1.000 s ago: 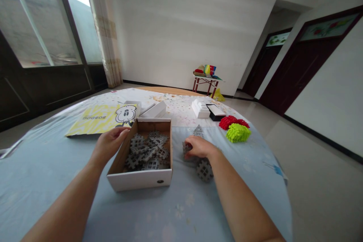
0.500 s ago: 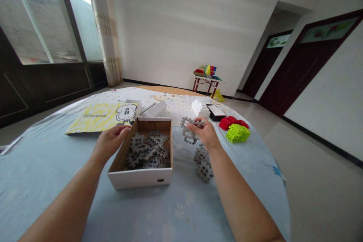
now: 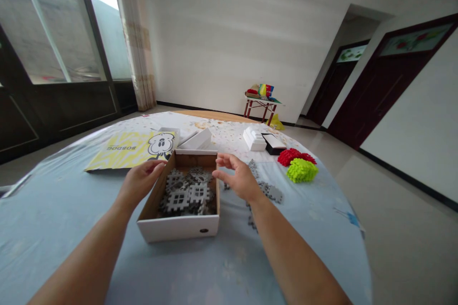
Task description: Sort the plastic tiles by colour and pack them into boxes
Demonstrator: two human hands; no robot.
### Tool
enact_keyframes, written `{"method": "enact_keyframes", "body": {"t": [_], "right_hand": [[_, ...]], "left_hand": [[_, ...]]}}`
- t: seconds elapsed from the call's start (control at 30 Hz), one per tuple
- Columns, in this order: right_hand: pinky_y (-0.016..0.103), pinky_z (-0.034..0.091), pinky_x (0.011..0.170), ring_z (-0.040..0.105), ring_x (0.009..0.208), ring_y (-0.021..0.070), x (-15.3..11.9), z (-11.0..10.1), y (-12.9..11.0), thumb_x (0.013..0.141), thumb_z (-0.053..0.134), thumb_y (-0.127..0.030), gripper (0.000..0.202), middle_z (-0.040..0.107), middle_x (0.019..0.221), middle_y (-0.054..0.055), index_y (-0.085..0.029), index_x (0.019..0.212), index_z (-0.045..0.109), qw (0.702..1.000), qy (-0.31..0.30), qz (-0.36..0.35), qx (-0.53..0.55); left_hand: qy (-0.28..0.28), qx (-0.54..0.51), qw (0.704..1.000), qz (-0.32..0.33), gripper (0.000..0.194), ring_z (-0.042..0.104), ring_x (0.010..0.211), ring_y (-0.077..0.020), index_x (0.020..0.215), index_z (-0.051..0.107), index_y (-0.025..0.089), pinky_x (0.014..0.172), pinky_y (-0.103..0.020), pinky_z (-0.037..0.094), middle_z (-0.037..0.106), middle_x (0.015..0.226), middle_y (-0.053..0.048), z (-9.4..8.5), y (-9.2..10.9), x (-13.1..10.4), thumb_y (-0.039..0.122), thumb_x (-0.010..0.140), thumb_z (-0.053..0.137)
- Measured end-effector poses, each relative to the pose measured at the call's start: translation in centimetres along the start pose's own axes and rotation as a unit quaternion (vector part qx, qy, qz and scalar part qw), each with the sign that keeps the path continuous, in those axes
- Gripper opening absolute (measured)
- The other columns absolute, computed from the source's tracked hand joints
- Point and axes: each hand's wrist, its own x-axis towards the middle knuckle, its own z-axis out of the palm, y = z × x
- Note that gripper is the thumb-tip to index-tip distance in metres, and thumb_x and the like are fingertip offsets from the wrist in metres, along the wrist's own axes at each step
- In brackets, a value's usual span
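A white cardboard box (image 3: 179, 229) with a brown inside stands in front of me, holding a heap of grey interlocking building pieces (image 3: 179, 198), two with window openings lying on top. My left hand (image 3: 143, 178) pinches the box's left rim between thumb and fingers. At the right rim is my right hand (image 3: 236, 176), its thumb and fingers apart with nothing in them; whether it touches the rim I cannot tell. More grey pieces (image 3: 274, 193) lie on the cloth to the right, partly hidden behind my right hand and forearm.
Lime green pieces (image 3: 302, 170) and red pieces (image 3: 292, 156) are stacked at the right. Behind them stand a white box (image 3: 255, 139) and a black-and-white box (image 3: 275, 144). A yellow BOBDOG lid (image 3: 121, 150) and a white carton (image 3: 198, 139) lie beyond the box.
My right hand has let go of the grey pieces it held and moved left to the box rim. Two window pieces now lie on top inside the box. My left hand stays at its rim.
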Motion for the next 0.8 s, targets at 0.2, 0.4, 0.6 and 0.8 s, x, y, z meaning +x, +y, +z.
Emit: {"method": "enact_keyframes", "body": {"t": [0.2, 0.4, 0.6, 0.8], "right_hand": [[0.037, 0.038, 0.096, 0.055, 0.105, 0.0208, 0.5, -3.7, 4.2, 0.076, 0.060, -0.026, 0.036, 0.061, 0.113, 0.010, -0.017, 0.111, 0.058, 0.968, 0.008, 0.043, -0.248], [0.042, 0.031, 0.100, 0.042, 0.120, 0.0285, 0.0, -2.4, 6.9, 0.073, 0.062, -0.033, 0.055, 0.051, 0.128, 0.011, -0.018, 0.124, 0.051, 0.915, -0.120, 0.083, -0.376], [0.047, 0.033, 0.094, 0.048, 0.112, 0.0315, -0.4, -1.1, 7.5, 0.073, 0.062, -0.037, 0.046, 0.058, 0.118, 0.011, -0.021, 0.116, 0.058, 0.901, -0.144, 0.102, -0.397], [0.035, 0.041, 0.088, 0.055, 0.101, 0.0253, -0.1, -2.6, 7.4, 0.065, 0.070, -0.032, 0.047, 0.060, 0.109, 0.011, -0.018, 0.108, 0.061, 0.925, -0.112, 0.113, -0.345]], "left_hand": [[-0.005, 0.003, 1.000, -0.002, 0.044, 0.063, 0.081, -0.0192, 0.087, 0.068, 0.016, 0.074, -0.025, 0.046, 0.071, 0.084, -0.004, 0.1, -0.1, 0.0, 0.052, 0.068, 0.050], [-0.021, 0.022, 1.000, -0.005, 0.047, 0.062, 0.083, -0.0194, 0.093, 0.067, 0.014, 0.075, -0.026, 0.045, 0.071, 0.087, -0.006, -0.1, 0.0, -0.1, 0.051, 0.071, 0.049], [-0.019, 0.016, 1.000, -0.006, 0.048, 0.062, 0.083, -0.0203, 0.093, 0.067, 0.014, 0.074, -0.026, 0.045, 0.071, 0.087, -0.006, -0.1, -0.1, 0.0, 0.052, 0.069, 0.049], [-0.021, 0.020, 1.000, -0.006, 0.050, 0.062, 0.083, -0.0196, 0.095, 0.067, 0.012, 0.075, -0.026, 0.045, 0.071, 0.089, -0.007, 0.0, -0.1, 0.0, 0.052, 0.071, 0.048]]}}
